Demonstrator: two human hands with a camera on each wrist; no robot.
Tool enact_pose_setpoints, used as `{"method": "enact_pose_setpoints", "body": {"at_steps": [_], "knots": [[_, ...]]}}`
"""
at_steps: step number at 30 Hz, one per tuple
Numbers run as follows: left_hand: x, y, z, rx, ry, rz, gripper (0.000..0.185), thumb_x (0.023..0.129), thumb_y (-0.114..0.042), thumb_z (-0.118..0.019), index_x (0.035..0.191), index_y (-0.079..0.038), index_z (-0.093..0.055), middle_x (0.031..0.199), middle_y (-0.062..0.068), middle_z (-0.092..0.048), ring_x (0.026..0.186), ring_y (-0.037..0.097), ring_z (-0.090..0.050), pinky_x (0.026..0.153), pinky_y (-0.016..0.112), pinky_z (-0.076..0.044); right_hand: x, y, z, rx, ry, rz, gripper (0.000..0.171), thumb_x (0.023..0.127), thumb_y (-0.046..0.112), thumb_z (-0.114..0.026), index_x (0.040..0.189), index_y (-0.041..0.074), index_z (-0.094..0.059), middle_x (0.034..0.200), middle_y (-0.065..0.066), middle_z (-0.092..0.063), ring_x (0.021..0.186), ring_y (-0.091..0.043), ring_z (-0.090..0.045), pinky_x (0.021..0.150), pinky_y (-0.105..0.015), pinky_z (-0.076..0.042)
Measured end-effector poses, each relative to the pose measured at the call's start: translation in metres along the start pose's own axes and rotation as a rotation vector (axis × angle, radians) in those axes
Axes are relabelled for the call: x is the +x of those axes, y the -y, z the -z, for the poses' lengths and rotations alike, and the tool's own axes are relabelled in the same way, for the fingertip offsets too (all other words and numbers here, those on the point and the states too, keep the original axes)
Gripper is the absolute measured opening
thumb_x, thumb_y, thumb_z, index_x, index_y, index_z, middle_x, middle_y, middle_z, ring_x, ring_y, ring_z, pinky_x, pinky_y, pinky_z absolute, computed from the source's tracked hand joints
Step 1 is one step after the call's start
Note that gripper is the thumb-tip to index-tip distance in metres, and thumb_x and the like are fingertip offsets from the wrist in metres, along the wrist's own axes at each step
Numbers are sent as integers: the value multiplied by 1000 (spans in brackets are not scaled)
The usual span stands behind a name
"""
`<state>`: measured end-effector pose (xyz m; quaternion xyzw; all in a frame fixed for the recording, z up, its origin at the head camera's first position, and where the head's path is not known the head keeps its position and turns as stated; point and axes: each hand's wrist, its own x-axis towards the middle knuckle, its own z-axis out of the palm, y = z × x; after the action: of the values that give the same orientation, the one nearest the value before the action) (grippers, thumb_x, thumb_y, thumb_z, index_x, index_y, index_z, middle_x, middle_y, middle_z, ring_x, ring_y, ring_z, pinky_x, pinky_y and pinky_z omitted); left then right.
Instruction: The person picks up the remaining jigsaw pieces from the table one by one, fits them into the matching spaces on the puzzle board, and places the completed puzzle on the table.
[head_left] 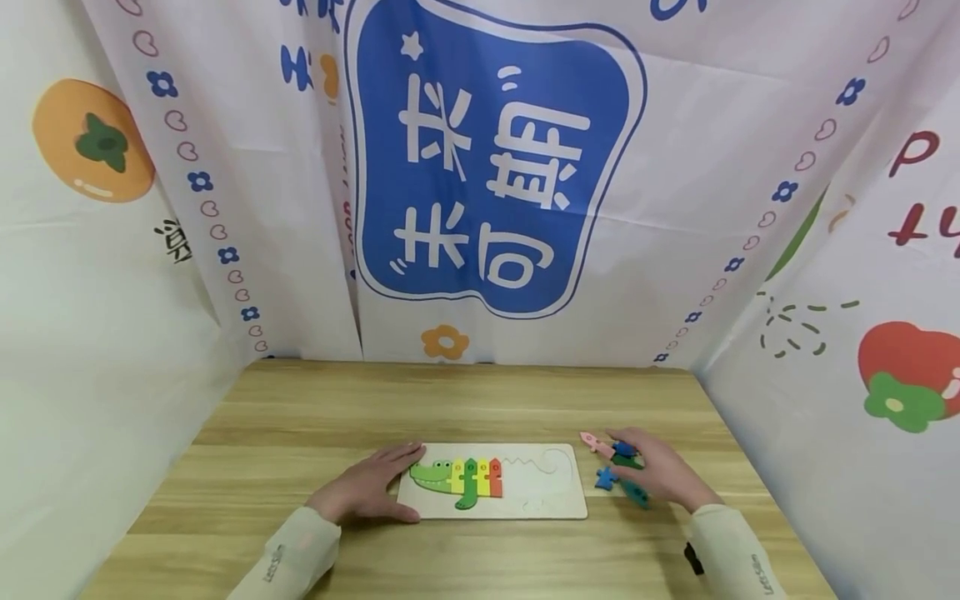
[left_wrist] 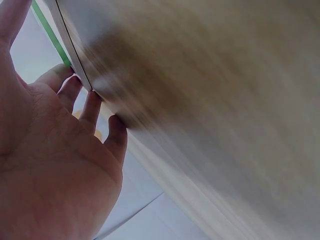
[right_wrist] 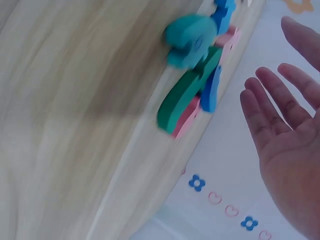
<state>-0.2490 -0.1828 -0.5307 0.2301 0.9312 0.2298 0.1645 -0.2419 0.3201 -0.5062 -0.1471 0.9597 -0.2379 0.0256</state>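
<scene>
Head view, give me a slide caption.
Left hand rests on crocodile puzzle board; right hand hovers over loose pieces.

A light wooden table [head_left: 315, 417] fills the lower frame. On it lie a white puzzle board [head_left: 551, 500] at centre and loose coloured pieces [head_left: 618, 467] to its right.

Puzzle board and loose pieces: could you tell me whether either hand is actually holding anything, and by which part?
Nothing is held. The left hand rests flat against the puzzle board's left edge; the right hand hovers open over the loose pieces.
</scene>
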Motion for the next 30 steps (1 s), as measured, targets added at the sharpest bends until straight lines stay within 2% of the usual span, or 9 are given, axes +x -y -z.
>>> {"method": "enact_pose_setpoints", "body": {"at_steps": [6, 11, 16, 23, 27, 30], "knots": [[1, 1, 0, 19, 0, -4, 107, 79, -62, -82, 163, -17, -34, 171, 7, -28, 156, 43, -26, 120, 70, -26, -5, -12, 7, 29, -21, -14, 56, 96, 22, -76, 146, 6, -58, 143, -18, -61, 120, -38, -64, 99, -55, -55], [2, 1, 0, 9, -2, -6, 107, 79, -62, -83, 163, -18, -34, 171, 7, -28, 156, 43, -26, 120, 70, -26, -4, -24, 9, 44, -52, -87, 47, 97, 15, -72, 142, 7, -62, 132, -17, -67, 110, -32, -66, 92, -53, -57], [4, 2, 0, 12, -2, -7, 107, 79, -62, -83, 163, -18, -34, 172, 6, -28, 156, 42, -25, 121, 69, -26, -1, -40, 8, 2, -84, -135, 46, 96, 14, -75, 140, 6, -65, 130, -21, -67, 106, -33, -67, 89, -55, -58], [4, 2, 0, 9, 8, -1, 107, 78, -63, -82, 163, -20, -34, 172, 4, -28, 157, 41, -25, 121, 68, -27, -1, -51, 5, -24, -101, -120, 42, 94, 10, -75, 134, 2, -68, 118, -21, -69, 100, -32, -68, 86, -54, -58], [3, 1, 0, 9, 12, 3, 107, 78, -63, -83, 163, -19, -34, 172, 5, -28, 156, 41, -25, 121, 69, -27, 5, -46, 0, -56, -136, -90, 39, 94, 11, -75, 132, 4, -69, 122, -20, -70, 108, -38, -67, 91, -59, -56], [2, 0, 0, 4, 11, 2, 107, 79, -62, -83, 163, -19, -34, 171, 6, -28, 156, 42, -25, 121, 69, -27, 16, -40, -7, -92, -146, -29, 38, 93, 12, -77, 130, 6, -72, 123, -16, -72, 113, -38, -66, 95, -59, -54]]}}
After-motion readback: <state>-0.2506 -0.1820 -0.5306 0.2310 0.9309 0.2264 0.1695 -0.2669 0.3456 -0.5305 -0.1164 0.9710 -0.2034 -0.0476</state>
